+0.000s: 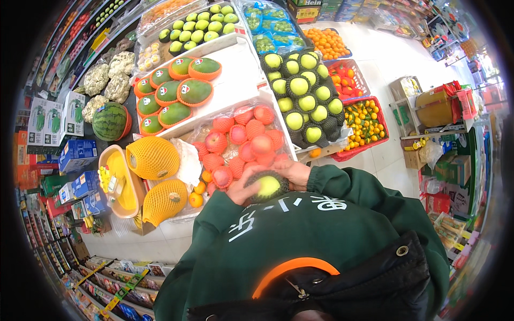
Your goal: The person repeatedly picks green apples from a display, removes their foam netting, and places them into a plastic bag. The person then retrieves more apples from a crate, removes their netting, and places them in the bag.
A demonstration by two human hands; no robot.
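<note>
A yellow-green apple [268, 186] in a dark foam net sits between my two hands, close to my chest. My left hand [243, 189] grips it from the left side, with the thumb across its front. At its upper right, my right hand [294, 173] has its fingers on the net; the fingertips are partly hidden. Just beyond the hands lie red apples [237, 134] in pink foam nets, on clear plastic. Further right, more green apples [299, 86] rest in dark nets.
Mangoes [194, 92] in orange nets lie in a white box beyond the red apples. Two large fruits [153, 158] in yellow nets, a tan basin [105, 154] and a watermelon [109, 121] are at left. A red basket [386, 138] of small citrus stands right.
</note>
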